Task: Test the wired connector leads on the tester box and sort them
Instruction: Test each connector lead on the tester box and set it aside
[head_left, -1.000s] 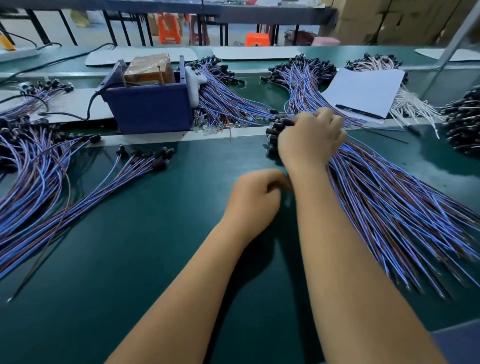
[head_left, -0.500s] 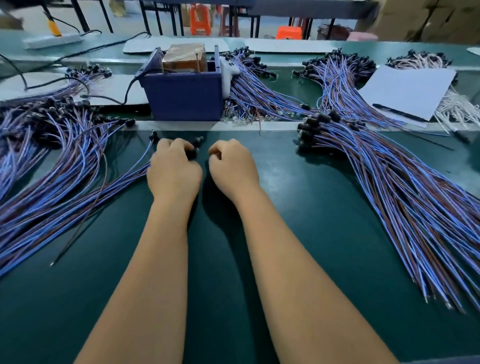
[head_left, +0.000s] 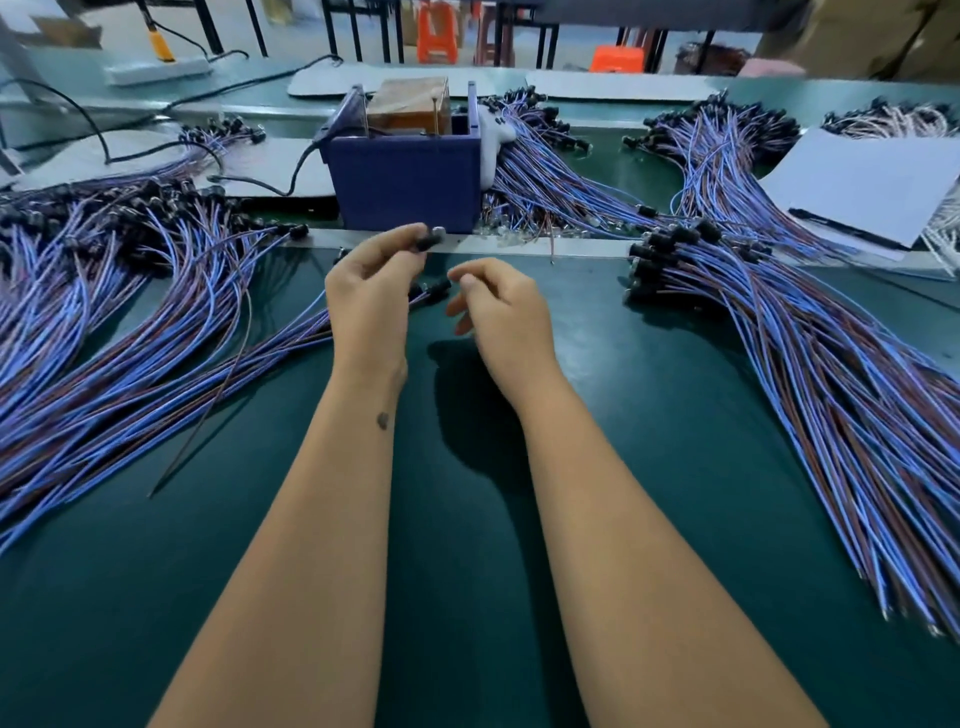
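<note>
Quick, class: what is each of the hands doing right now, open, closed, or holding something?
Left hand: pinches a black connector between thumb and fingers.
Right hand: open, fingers loosely curled, holding nothing.

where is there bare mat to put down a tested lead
Bare green mat lies between the right forearm and the right wire pile, and near the front edge left of the left forearm. Crowded: the left wire pile and behind the tester box.

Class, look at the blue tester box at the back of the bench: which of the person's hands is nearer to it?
Left. The left hand pinches a black connector just in front of the tester box; the right hand hangs lower and farther right, fingers loosely curled, holding nothing.
</note>
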